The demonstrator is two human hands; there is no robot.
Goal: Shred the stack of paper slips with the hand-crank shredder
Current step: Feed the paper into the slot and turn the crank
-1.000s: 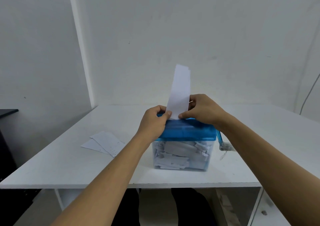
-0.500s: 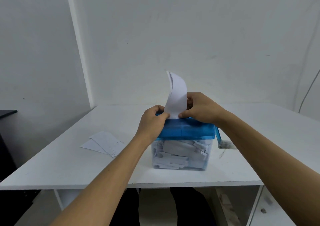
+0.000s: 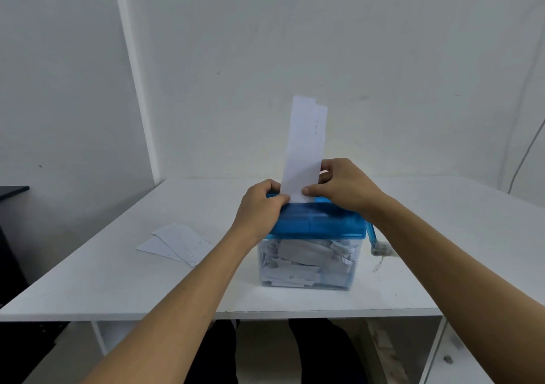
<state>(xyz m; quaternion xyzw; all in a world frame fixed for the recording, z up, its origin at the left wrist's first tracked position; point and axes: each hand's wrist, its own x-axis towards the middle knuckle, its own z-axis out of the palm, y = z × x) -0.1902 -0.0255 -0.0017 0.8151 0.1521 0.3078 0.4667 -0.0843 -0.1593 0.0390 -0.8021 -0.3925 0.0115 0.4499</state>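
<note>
A hand-crank shredder [image 3: 317, 226] with a blue lid and a clear bin full of white shreds stands on the white table [image 3: 118, 277]. Two or three paper slips [image 3: 305, 144] stand upright with their lower end at the lid's slot. My left hand [image 3: 261, 206] pinches the slips' lower left edge and rests on the lid. My right hand [image 3: 343, 184] pinches their lower right edge. The blue crank [image 3: 372, 234] hangs at the shredder's right side, partly hidden by my right forearm.
More paper slips [image 3: 177, 243] lie flat on the table to the left of the shredder. A white wall rises behind the table. A dark piece of furniture [image 3: 11, 190] stands at the far left. My legs show under the table's front edge.
The slips had bent over toward me half a second ago; now they stand straight and upright again. Both hands have stayed at the slot.
</note>
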